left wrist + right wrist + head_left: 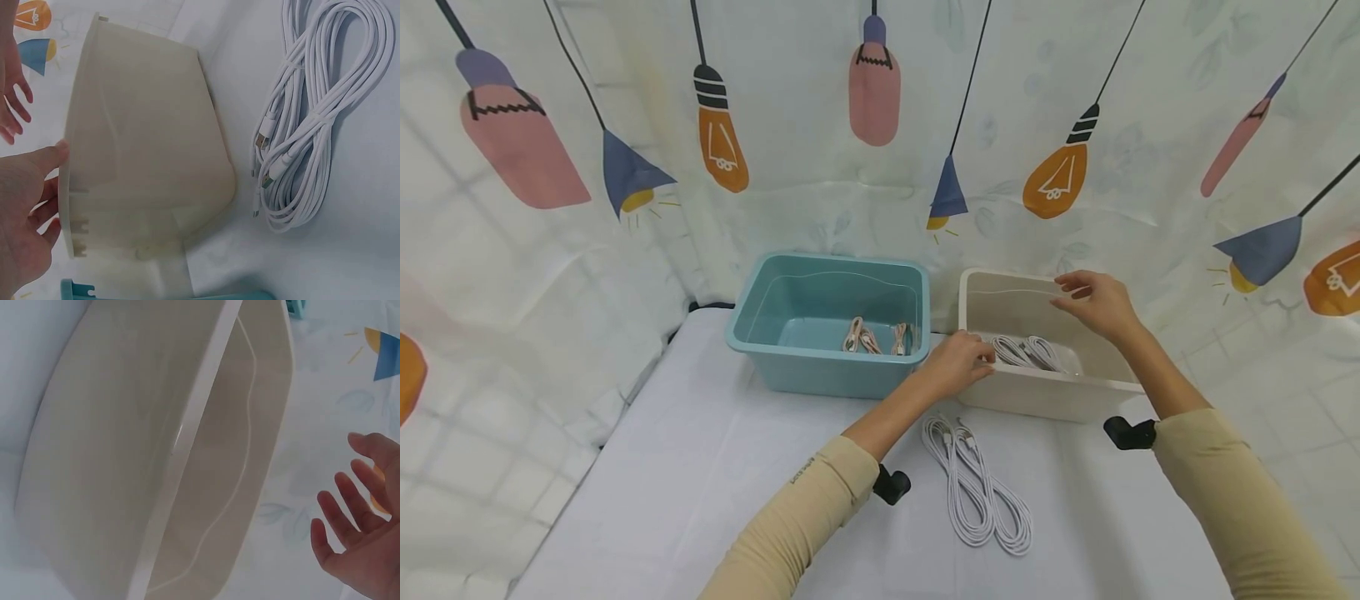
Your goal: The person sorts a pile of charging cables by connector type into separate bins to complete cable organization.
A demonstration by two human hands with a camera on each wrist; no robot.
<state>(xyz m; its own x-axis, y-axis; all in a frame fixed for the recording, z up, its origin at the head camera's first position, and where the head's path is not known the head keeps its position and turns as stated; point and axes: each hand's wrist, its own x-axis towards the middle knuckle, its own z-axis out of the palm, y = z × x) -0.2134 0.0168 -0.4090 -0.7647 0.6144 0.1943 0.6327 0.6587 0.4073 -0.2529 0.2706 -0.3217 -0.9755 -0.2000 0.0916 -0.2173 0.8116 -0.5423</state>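
My left hand [957, 364] holds the near left rim of a beige plastic bin [1037, 398]. In the left wrist view its thumb lies at the rim's outer edge, with the fingers behind the rim. Inside the bin lie coiled white cables [1024, 352]. My right hand [1097, 305] is raised over the bin's far right side, fingers loosely bent and holding nothing. In front of the bin, two long white USB cables [312, 119], coiled and tied at the middle, rest on the table.
Left of the beige bin stands a teal bin [827, 375] containing small pinkish cable bundles [859, 335]. A white cloth covers the table [700, 467]. Behind both bins hangs a curtain [805, 208] printed with lamps and bulbs.
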